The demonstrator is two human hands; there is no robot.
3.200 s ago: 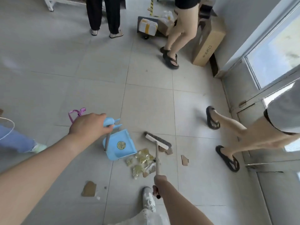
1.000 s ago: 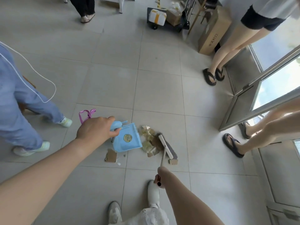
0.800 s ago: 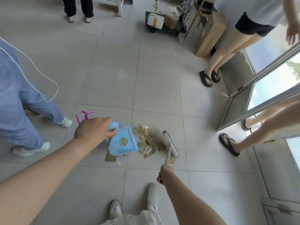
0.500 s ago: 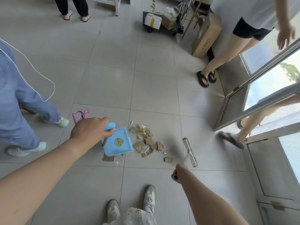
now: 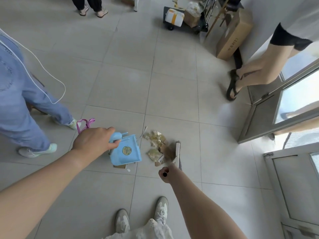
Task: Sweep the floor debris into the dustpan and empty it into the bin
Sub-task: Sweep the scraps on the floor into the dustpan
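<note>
My left hand grips the handle of a light blue dustpan that rests on the tiled floor, its mouth facing right. A pile of debris, yellowish wrappers and brown cardboard scraps, lies just right of the pan's mouth. My right hand holds the end of the broom handle; the broom head stands against the right side of the pile, blurred. One cardboard scrap peeks out under the pan's near edge. No bin is in view.
A person in blue jeans stands at the left with a white cable. Another person's leg in a black sandal steps at the right by an open glass door. A cardboard box and a loaded trolley stand at the back. My shoes are below.
The broom head, out to the right half a second ago, has swung left against the debris pile. The dustpan stays in place. The person at the right has stepped toward the door.
</note>
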